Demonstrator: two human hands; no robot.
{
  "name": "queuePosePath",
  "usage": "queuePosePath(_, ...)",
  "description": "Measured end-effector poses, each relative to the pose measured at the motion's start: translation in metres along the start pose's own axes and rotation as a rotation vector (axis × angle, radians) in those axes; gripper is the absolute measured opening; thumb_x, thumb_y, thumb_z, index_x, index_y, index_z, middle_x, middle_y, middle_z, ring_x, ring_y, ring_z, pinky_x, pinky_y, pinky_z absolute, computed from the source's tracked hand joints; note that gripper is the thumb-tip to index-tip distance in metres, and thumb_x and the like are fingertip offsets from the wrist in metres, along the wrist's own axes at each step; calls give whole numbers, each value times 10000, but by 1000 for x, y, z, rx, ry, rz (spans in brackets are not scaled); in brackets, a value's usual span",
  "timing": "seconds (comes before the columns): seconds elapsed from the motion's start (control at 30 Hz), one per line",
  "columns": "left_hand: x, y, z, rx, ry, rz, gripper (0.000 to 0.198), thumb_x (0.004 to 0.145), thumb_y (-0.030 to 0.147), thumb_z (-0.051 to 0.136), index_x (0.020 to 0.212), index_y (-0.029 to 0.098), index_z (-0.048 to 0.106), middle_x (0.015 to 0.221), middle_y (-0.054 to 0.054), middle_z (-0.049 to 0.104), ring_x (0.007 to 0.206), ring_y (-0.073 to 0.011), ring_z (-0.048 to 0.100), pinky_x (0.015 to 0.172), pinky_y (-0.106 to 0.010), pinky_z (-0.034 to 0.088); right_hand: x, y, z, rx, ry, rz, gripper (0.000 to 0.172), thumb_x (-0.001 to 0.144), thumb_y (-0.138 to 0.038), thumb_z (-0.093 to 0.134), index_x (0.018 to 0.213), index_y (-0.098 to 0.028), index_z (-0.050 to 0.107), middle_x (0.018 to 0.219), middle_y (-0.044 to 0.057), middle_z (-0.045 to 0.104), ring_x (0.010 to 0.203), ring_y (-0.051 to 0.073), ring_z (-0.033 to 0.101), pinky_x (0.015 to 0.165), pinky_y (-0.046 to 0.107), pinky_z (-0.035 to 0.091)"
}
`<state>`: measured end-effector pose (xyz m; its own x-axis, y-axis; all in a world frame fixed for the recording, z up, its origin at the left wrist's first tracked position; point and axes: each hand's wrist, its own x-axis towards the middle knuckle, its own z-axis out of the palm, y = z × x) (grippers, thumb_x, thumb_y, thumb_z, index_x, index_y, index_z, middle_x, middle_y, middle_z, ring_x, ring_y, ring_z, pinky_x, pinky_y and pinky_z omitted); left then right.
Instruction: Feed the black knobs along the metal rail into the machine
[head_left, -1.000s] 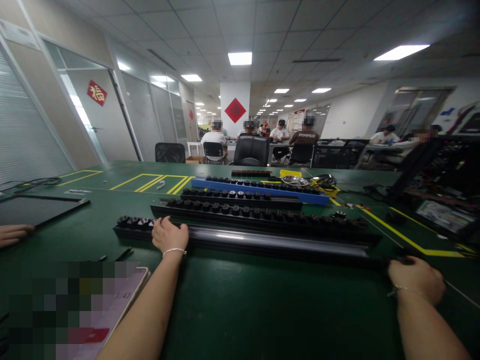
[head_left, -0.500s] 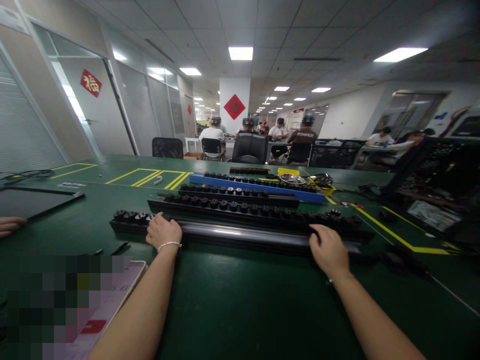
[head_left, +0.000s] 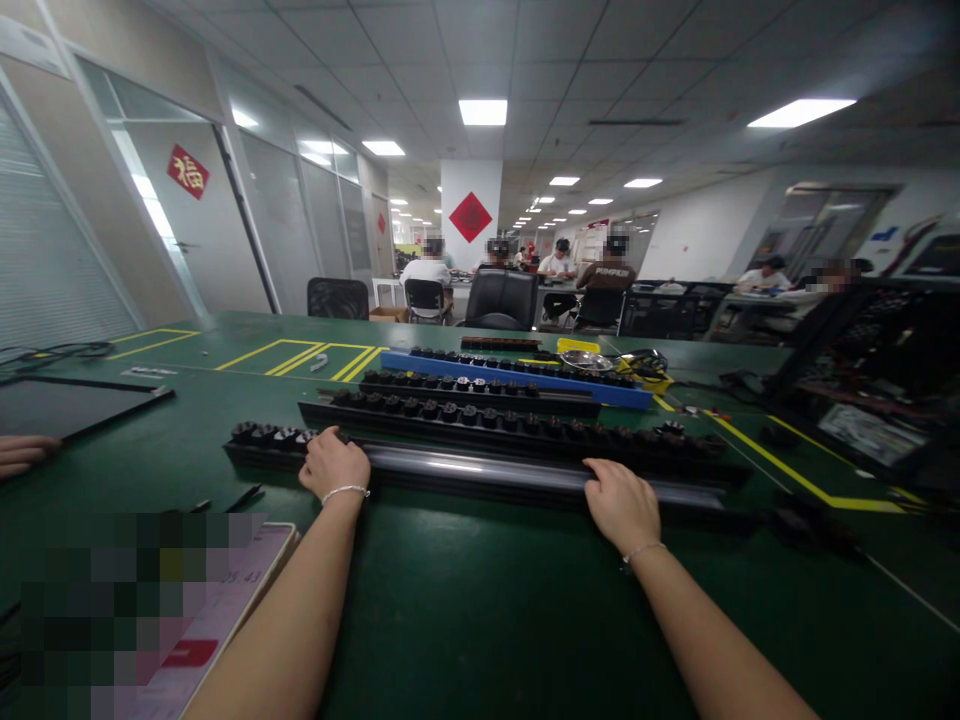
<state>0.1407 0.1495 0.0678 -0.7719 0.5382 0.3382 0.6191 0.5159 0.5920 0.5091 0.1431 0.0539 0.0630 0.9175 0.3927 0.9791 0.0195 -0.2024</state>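
A long black rail (head_left: 465,480) with a shiny, smooth strip along its top lies across the green table in front of me. Small black knob-like parts (head_left: 274,433) stand in a row at its left end. My left hand (head_left: 335,465) is closed over the rail just right of those parts, its fingertips partly hidden. Farther right, my right hand (head_left: 624,500) grips the same rail, fingers bent over the top. Just behind lies another black rail (head_left: 525,425) filled with a row of similar round parts.
Behind are a shorter black rail (head_left: 555,400), a blue rail (head_left: 517,376) and a metal dish (head_left: 586,360). Another person's hand (head_left: 26,453) rests at the left by a dark flat panel (head_left: 75,405). A pinkish box (head_left: 225,600) lies near my left forearm. Dark equipment (head_left: 877,370) stands right.
My right hand has moved left along the rail, toward the middle. My left hand stays at about the same place on the rail.
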Motion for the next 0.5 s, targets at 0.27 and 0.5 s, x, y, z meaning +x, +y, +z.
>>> queuePosePath(0.27, 2, -2, 1, 48, -17, -11, 450, 784, 321, 454, 1196, 142, 475, 1203, -167, 527, 1123, -316, 463, 875, -473, 386, -2, -3, 3, -13, 3, 40, 442, 791, -194, 323, 1136, -201, 600, 1207, 38, 591, 1164, 188, 462, 953, 354, 312)
queuePosePath(0.5, 1, -2, -1, 32, -27, -14, 407, 797, 277, 427, 1180, 155, 489, 1179, -156, 559, 1115, -298, 473, 888, -467, 355, -3, -3, 2, 6, -9, 43, 448, 797, -202, 321, 1149, -201, 596, 1220, 40, 583, 1178, 184, 447, 955, 356, 312)
